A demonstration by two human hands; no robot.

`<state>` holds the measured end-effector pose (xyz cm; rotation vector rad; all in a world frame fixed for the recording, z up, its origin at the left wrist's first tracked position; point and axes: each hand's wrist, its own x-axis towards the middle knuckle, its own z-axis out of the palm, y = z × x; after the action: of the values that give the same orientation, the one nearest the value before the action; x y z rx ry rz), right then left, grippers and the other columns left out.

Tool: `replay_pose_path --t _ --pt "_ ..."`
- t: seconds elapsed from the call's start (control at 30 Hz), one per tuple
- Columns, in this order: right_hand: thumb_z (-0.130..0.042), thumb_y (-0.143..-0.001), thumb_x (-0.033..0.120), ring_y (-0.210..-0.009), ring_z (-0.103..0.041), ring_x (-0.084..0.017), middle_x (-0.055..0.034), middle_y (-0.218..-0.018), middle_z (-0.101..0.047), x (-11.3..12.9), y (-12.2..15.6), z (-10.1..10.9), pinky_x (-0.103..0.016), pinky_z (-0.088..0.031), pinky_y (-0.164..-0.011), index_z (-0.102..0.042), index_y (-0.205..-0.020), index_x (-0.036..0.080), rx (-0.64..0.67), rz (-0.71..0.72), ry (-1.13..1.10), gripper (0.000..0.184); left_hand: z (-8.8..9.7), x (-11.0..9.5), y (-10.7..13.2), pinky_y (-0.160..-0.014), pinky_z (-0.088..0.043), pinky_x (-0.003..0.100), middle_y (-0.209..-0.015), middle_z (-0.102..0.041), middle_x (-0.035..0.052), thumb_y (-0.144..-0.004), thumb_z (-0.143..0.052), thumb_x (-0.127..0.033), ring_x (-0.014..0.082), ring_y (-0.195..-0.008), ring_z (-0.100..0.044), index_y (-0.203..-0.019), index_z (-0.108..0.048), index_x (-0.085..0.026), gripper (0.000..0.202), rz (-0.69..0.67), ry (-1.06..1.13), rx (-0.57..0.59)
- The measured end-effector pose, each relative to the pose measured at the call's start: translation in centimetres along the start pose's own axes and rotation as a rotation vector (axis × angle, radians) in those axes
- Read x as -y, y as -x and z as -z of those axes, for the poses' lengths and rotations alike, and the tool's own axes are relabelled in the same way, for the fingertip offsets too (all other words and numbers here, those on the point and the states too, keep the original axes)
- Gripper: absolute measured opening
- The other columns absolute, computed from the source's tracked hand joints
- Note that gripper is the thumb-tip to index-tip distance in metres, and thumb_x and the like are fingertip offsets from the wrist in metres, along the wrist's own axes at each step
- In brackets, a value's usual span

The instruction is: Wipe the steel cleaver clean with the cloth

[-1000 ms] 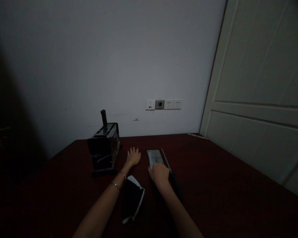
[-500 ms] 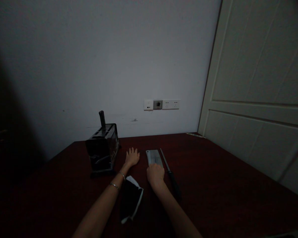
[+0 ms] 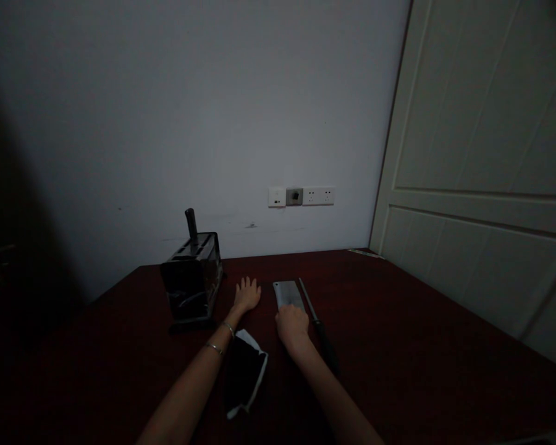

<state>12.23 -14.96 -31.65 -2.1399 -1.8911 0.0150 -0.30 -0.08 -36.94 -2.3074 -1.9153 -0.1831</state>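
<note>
My right hand (image 3: 291, 324) is closed at the near end of a cleaver (image 3: 288, 293), whose broad grey blade points away from me. The cleaver's handle is hidden under the fingers. Just right of it lies a sharpening steel (image 3: 309, 299) with a black handle. My left hand (image 3: 248, 294) rests on the dark red table (image 3: 398, 346), palm down with fingers spread, holding nothing. Below the left wrist is a black item with white edges (image 3: 244, 374), perhaps a cloth or pouch. Further left stands a black knife block (image 3: 192, 281) with one black handle sticking up from its top.
Behind the table rises a pale wall (image 3: 213, 123) with a row of sockets and switches (image 3: 301, 196). A white panelled door (image 3: 482, 185) borders the right side. A thin flat strip (image 3: 366, 253) lies at the table's back right corner.
Hardly anything differs. My right hand and forearm have shifted very slightly to the right; the left hand stays flat in place.
</note>
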Motion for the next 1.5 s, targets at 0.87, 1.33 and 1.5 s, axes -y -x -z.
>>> replay_pose_path --t 0.87,1.33,1.5 --pt "-0.039 -0.082 0.049 -0.042 -0.06 -0.017 -0.0062 -0.049 -0.059 -6.1 -2.4 3.8 -0.02 -0.04 -0.036 -0.052 -0.056 0.014 0.256 -0.094 -0.774 0.046 -0.2 0.2 0.1 -0.099 -0.023 0.047 -0.138 -0.033 0.0149 -0.087 -0.019 -0.041 0.0298 -0.128 -0.026 -0.131 -0.035 -0.014 0.054 -0.003 -0.008 -0.039" --pt "-0.038 -0.087 0.041 -0.037 -0.051 -0.008 0.0011 -0.044 -0.048 -6.2 -3.2 4.4 -0.016 -0.041 -0.037 -0.047 -0.054 0.013 0.369 -0.191 -1.344 0.044 -0.4 0.2 0.0 -0.099 -0.023 0.046 -0.138 -0.034 0.0149 -0.087 -0.021 -0.04 0.0295 -0.127 -0.027 -0.13 -0.036 -0.014 0.053 0.001 -0.014 -0.058" --pt "-0.033 -0.089 0.04 -0.029 -0.037 -0.005 0.0045 -0.035 -0.039 -6.0 -4.1 3.7 -0.014 -0.03 -0.032 -0.042 -0.049 0.015 0.396 -0.239 -1.387 0.048 -0.5 0.2 -0.2 -0.099 -0.023 0.046 -0.138 -0.034 0.0154 -0.087 -0.021 -0.04 0.0295 -0.128 -0.026 -0.13 -0.037 -0.013 0.053 -0.002 -0.002 -0.053"
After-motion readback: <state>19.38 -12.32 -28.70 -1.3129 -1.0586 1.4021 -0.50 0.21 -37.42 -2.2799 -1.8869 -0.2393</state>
